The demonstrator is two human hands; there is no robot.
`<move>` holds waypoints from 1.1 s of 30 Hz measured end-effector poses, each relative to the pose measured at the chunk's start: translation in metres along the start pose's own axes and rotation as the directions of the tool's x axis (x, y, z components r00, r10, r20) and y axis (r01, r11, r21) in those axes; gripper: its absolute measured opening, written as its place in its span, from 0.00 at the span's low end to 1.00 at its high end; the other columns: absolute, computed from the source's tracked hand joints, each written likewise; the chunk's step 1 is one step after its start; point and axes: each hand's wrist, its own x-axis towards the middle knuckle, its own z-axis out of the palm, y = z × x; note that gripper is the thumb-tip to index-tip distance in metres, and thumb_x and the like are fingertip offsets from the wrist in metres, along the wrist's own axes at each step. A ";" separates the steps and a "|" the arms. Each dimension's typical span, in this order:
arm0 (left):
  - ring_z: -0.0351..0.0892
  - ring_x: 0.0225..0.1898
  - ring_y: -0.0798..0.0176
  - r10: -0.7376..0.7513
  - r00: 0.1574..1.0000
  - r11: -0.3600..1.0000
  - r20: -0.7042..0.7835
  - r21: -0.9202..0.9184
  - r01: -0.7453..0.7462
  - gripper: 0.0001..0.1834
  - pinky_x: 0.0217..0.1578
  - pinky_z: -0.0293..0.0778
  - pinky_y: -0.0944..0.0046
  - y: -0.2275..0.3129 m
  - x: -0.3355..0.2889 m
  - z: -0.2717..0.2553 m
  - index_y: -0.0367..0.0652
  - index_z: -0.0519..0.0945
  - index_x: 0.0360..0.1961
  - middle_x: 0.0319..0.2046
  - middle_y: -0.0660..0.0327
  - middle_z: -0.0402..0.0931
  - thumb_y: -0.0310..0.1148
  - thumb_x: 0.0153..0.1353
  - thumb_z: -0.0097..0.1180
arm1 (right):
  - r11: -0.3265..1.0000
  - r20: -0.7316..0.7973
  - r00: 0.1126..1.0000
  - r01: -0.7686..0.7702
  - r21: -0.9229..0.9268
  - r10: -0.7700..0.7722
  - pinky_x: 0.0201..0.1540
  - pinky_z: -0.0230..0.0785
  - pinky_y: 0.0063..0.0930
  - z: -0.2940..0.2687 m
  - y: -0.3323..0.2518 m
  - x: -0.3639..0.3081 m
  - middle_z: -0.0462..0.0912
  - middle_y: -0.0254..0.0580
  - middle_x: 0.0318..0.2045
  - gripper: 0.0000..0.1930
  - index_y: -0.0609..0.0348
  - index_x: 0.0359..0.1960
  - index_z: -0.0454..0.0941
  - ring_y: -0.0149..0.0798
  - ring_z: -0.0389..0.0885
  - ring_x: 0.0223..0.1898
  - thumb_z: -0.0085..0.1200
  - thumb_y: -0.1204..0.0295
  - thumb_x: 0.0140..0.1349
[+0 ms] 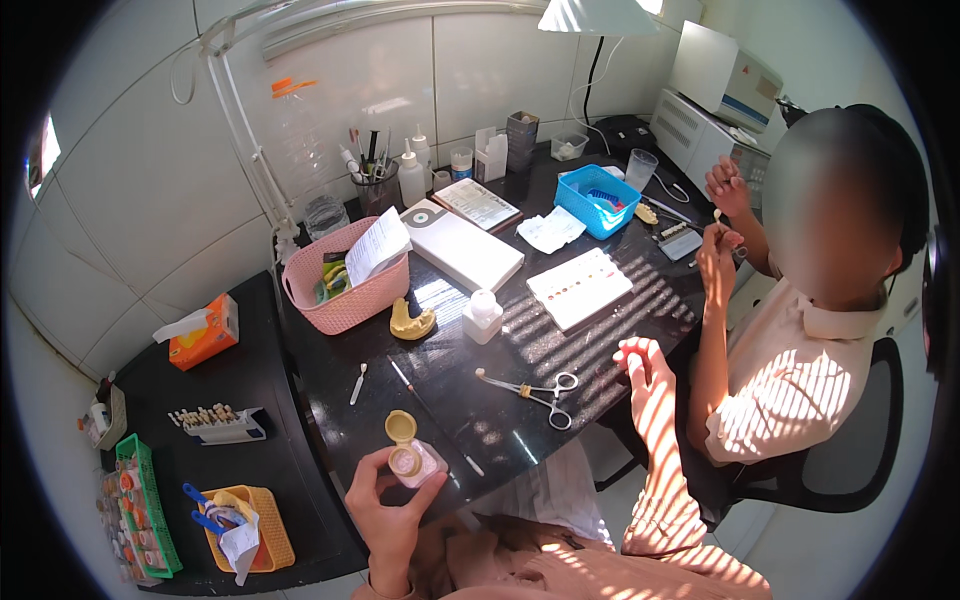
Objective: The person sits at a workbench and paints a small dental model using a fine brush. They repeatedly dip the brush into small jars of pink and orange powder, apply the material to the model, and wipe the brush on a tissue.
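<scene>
My left hand (390,510) grasps a small pinkish jar (430,468), flip cap (400,426) open, at the table's (340,345) near edge; my right hand (648,372), fingers half-curled, holds nothing visible. Metal clamp (528,391) lies between them, slim tool (402,375) just beyond the jar, white bottle (483,318) and yellow dental cast (412,325) farther back.

The jar (427,465) at the bottom looks like smooth plastic. The clamp (527,391) is shiny metal, the table (345,430) glossy.
</scene>
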 end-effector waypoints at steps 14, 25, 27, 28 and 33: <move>0.81 0.36 0.68 -0.049 0.998 0.997 0.028 0.055 0.047 0.29 0.39 0.77 0.69 -0.002 0.003 0.000 0.36 0.77 0.41 0.34 0.60 0.80 0.30 0.38 0.79 | 0.100 0.038 0.999 0.039 -0.994 -0.004 0.47 0.77 0.41 -0.042 0.073 0.394 0.78 0.66 0.47 0.16 0.73 0.49 0.72 0.58 0.81 0.48 0.47 0.77 0.59; 0.76 0.37 0.65 -0.005 1.000 0.990 0.004 0.142 0.005 0.27 0.40 0.74 0.66 0.021 0.008 -0.004 0.38 0.78 0.42 0.36 0.61 0.77 0.25 0.39 0.78 | 0.236 -0.095 0.991 -0.071 -0.969 -0.092 0.45 0.76 0.41 -0.057 0.121 0.435 0.83 0.58 0.41 0.15 0.65 0.48 0.77 0.53 0.83 0.45 0.37 0.75 0.67; 0.75 0.37 0.65 -0.026 1.000 0.992 0.004 0.123 0.026 0.27 0.40 0.74 0.65 0.024 0.011 -0.003 0.38 0.78 0.42 0.35 0.61 0.77 0.24 0.39 0.78 | 0.267 -0.077 0.991 -0.045 -0.963 -0.110 0.45 0.77 0.43 -0.061 0.122 0.439 0.84 0.56 0.40 0.12 0.64 0.42 0.79 0.53 0.83 0.45 0.43 0.75 0.64; 0.76 0.37 0.65 -0.036 0.999 0.992 0.007 0.118 0.035 0.27 0.40 0.74 0.65 0.026 0.013 -0.002 0.38 0.78 0.42 0.35 0.61 0.77 0.25 0.39 0.78 | 0.281 -0.063 0.991 -0.028 -0.959 -0.117 0.45 0.77 0.43 -0.063 0.123 0.441 0.84 0.55 0.39 0.11 0.63 0.39 0.81 0.53 0.83 0.45 0.46 0.75 0.62; 0.76 0.37 0.65 -0.034 0.999 0.987 -0.007 0.157 0.035 0.27 0.41 0.73 0.64 0.027 0.013 0.001 0.38 0.78 0.42 0.35 0.60 0.78 0.25 0.39 0.78 | 0.359 -0.063 0.992 -0.021 -0.933 -0.108 0.50 0.75 0.46 -0.054 0.117 0.446 0.84 0.54 0.41 0.08 0.60 0.32 0.85 0.55 0.82 0.48 0.52 0.75 0.58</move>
